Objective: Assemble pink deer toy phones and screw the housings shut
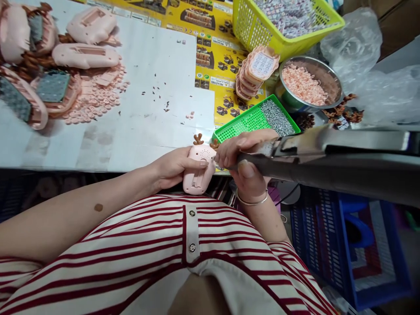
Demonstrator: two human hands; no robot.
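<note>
My left hand (173, 168) is closed around a pink plastic toy casing (197, 170) with brown antlers, its thumb pressed on the face. The casing shows speaker holes, screw holes and an uncovered battery slot. In my right hand (246, 159) is a long dark power screwdriver (295, 168), gripped near its front end. Its tip meets the casing's upper right side, close to a screw hole; the fingers partly hide that contact. Just beyond my right hand lies a green basket (238, 127) with small metal screws (278, 117) at its right end.
Pink casings (92, 24), some with green circuit boards (53, 86), lie left beside small pink parts (98, 98). At right are stacked pink keypad pieces (256, 68), a metal bowl (337, 98) of pink parts and a yellow basket (295, 43). Blue crates (323, 245) stand below right.
</note>
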